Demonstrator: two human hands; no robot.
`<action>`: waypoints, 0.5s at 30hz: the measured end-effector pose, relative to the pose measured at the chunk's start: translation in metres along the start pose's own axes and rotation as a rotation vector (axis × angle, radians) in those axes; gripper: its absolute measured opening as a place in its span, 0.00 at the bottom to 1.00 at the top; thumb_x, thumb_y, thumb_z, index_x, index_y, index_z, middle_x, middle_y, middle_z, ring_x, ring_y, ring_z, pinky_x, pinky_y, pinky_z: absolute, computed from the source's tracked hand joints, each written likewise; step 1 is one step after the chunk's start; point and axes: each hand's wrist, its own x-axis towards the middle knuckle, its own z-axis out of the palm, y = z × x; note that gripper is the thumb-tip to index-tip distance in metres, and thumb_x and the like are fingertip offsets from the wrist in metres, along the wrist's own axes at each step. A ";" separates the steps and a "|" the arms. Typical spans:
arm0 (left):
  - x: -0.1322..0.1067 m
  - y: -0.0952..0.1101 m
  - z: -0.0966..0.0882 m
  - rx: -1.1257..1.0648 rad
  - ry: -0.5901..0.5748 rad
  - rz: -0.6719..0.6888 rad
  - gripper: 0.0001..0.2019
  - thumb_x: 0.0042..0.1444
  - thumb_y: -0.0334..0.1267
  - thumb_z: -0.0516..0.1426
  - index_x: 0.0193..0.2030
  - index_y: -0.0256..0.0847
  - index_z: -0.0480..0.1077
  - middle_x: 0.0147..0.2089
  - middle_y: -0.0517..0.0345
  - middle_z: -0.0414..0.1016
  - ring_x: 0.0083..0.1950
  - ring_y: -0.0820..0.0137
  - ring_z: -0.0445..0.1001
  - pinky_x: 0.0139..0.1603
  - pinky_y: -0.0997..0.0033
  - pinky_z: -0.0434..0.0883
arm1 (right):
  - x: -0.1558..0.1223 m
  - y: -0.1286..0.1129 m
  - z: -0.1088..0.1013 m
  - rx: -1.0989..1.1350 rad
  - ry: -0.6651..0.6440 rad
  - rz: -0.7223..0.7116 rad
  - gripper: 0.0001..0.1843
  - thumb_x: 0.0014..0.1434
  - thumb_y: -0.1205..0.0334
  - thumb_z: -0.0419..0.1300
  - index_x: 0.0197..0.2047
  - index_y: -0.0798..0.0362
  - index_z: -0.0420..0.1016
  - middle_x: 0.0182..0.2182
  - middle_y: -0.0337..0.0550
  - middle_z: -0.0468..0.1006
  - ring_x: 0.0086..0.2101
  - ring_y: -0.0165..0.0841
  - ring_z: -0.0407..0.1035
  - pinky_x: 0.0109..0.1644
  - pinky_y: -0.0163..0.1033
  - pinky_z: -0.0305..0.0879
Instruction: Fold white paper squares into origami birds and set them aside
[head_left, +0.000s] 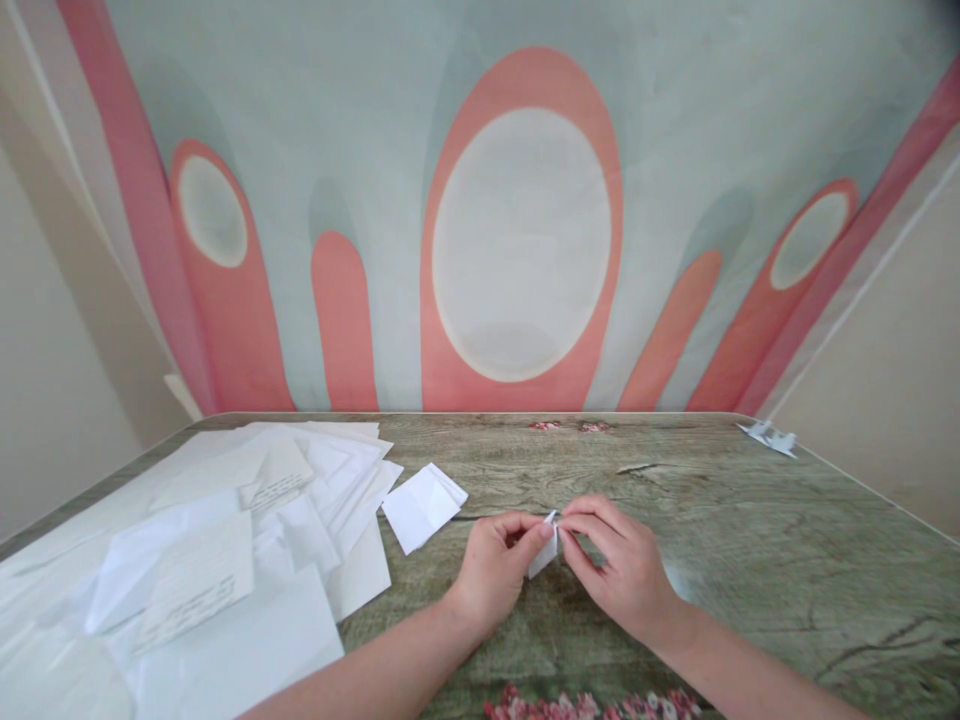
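A small folded piece of white paper (545, 550) stands between both my hands on the wood-pattern table (750, 540). My left hand (495, 575) is curled, thumb and fingers pinching the paper's left side. My right hand (622, 565) pinches its right side and upper tip with fingers pressed together. The paper's lower part is partly hidden by my fingers.
A loose heap of white sheets (202, 560), some with printed text, covers the table's left side. A small stack of folded white squares (421, 505) lies beside it. A folded paper figure (769, 436) sits at the far right corner. A patterned wall hanging (525, 240) rises behind.
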 end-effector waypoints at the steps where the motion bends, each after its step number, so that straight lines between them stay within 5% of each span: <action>1: 0.000 0.000 0.000 0.004 0.003 0.004 0.14 0.49 0.44 0.59 0.30 0.32 0.75 0.26 0.58 0.70 0.27 0.75 0.60 0.29 0.76 0.59 | 0.000 -0.001 0.000 0.012 0.002 0.002 0.06 0.56 0.69 0.55 0.35 0.52 0.72 0.33 0.43 0.72 0.34 0.32 0.69 0.38 0.37 0.67; 15: 0.000 -0.001 -0.001 -0.005 0.035 -0.006 0.13 0.48 0.44 0.59 0.31 0.33 0.75 0.27 0.56 0.72 0.28 0.74 0.63 0.30 0.76 0.61 | 0.003 -0.004 -0.001 -0.039 -0.028 -0.023 0.08 0.58 0.69 0.53 0.36 0.51 0.72 0.34 0.44 0.73 0.34 0.32 0.70 0.39 0.37 0.68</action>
